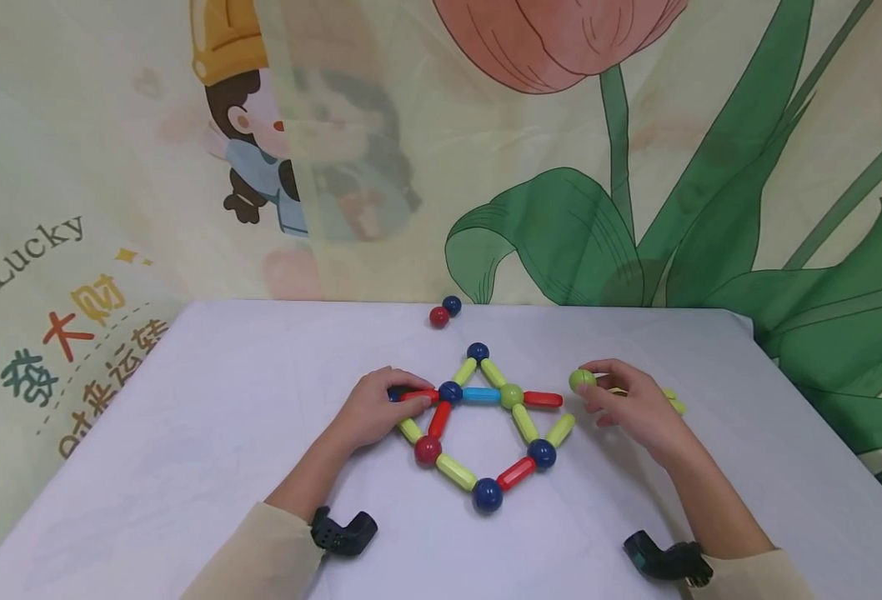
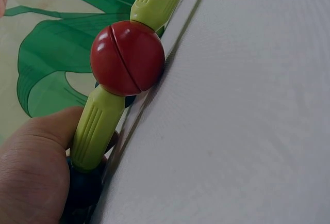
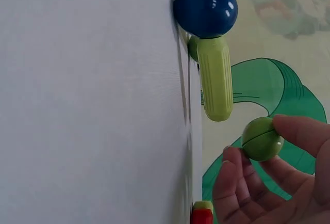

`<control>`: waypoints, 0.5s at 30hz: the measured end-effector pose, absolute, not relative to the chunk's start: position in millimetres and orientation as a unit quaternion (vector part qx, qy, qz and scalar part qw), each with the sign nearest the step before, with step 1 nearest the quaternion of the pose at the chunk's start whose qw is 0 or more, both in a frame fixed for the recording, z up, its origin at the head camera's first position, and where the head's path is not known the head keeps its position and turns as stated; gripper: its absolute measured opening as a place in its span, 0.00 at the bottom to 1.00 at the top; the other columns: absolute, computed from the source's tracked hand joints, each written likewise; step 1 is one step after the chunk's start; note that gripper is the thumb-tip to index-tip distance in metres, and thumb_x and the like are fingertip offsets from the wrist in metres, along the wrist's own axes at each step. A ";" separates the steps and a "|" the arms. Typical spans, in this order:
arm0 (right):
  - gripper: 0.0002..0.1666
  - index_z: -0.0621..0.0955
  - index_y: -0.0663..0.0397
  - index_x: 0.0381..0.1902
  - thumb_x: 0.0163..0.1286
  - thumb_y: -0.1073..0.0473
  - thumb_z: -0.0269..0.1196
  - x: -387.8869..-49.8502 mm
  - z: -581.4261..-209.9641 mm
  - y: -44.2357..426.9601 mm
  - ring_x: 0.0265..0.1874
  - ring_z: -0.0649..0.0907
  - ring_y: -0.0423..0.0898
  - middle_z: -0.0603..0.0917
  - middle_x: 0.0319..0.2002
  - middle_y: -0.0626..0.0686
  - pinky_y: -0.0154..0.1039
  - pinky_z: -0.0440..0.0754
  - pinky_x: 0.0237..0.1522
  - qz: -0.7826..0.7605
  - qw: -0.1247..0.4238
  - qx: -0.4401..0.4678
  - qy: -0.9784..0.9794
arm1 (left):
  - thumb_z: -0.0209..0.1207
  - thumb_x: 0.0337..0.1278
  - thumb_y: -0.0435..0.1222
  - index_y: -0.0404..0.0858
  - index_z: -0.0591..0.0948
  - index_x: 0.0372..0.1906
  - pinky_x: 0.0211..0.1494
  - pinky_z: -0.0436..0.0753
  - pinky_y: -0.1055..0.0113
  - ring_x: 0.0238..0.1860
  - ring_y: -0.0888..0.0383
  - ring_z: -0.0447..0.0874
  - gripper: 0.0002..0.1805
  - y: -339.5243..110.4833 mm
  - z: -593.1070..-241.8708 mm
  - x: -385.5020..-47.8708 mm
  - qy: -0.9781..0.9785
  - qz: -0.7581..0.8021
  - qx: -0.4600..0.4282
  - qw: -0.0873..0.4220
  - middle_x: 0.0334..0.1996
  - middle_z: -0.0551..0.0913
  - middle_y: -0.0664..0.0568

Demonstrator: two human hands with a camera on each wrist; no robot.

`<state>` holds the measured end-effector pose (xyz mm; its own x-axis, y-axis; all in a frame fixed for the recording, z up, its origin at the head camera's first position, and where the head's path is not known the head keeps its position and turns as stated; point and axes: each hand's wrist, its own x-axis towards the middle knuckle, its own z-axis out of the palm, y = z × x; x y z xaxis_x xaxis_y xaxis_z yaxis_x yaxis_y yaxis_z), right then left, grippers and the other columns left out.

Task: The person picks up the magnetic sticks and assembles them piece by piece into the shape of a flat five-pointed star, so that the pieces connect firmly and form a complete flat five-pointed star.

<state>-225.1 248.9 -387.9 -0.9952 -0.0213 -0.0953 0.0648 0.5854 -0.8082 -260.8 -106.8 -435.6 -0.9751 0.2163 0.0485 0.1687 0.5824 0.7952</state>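
Observation:
A flat structure of magnetic rods and balls lies on the table, with a red ball (image 1: 428, 451), blue balls (image 1: 488, 495) and a green ball (image 1: 512, 395) joining its rods. My left hand (image 1: 381, 408) grips its left corner, around a red rod (image 1: 420, 396) and a partly hidden blue ball (image 2: 85, 188). The left wrist view shows the thumb beside a yellow-green rod (image 2: 98, 128) below the red ball. Between thumb and fingers, my right hand (image 1: 632, 404) pinches a loose green ball (image 3: 263, 139). That ball is held apart from a yellow-green rod (image 3: 215, 79) jutting from the structure's right side.
A loose red ball (image 1: 438, 317) and blue ball (image 1: 452, 305) sit together at the table's back edge. Yellow-green rods (image 1: 674, 402) lie partly hidden behind the right hand. A printed cloth (image 1: 546, 192) hangs behind the white table (image 1: 186, 467).

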 end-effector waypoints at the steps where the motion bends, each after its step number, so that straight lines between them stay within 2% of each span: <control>1: 0.34 0.71 0.56 0.71 0.75 0.45 0.63 -224.4 -389.0 249.7 0.43 0.84 0.50 0.80 0.58 0.64 0.36 0.86 0.41 -0.450 0.051 0.014 0.891 | 0.70 0.61 0.42 0.51 0.90 0.50 0.64 0.80 0.48 0.60 0.52 0.79 0.13 -106.7 -435.3 -260.7 0.889 0.444 0.108 0.027 0.52 0.86 0.54; 5: 0.33 0.72 0.57 0.70 0.75 0.47 0.63 -221.2 -392.6 253.2 0.41 0.84 0.50 0.81 0.54 0.63 0.37 0.85 0.39 -0.436 0.067 0.016 0.897 | 0.70 0.61 0.42 0.51 0.90 0.50 0.64 0.80 0.48 0.59 0.51 0.79 0.13 -106.6 -434.1 -260.5 0.888 0.446 0.109 0.028 0.52 0.86 0.54; 9: 0.30 0.74 0.61 0.67 0.75 0.49 0.63 -219.3 -395.0 256.2 0.37 0.84 0.48 0.84 0.47 0.60 0.38 0.85 0.37 -0.424 0.079 0.010 0.902 | 0.70 0.61 0.42 0.51 0.90 0.50 0.64 0.80 0.48 0.59 0.51 0.79 0.13 -106.6 -433.4 -260.6 0.886 0.449 0.109 0.029 0.52 0.86 0.54; 15: 0.31 0.76 0.63 0.63 0.73 0.47 0.65 -218.2 -396.3 257.2 0.34 0.83 0.47 0.84 0.41 0.56 0.40 0.84 0.35 -0.408 0.104 0.003 0.907 | 0.70 0.61 0.42 0.51 0.90 0.50 0.63 0.81 0.49 0.59 0.52 0.79 0.13 -106.7 -433.8 -260.3 0.889 0.444 0.106 0.031 0.51 0.86 0.54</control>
<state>-218.2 257.2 -396.3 -0.9783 -0.0795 -0.1913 0.0903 0.6674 -0.7392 -260.3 -106.7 -433.8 -0.9755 0.2165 0.0389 0.1610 0.5823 0.7969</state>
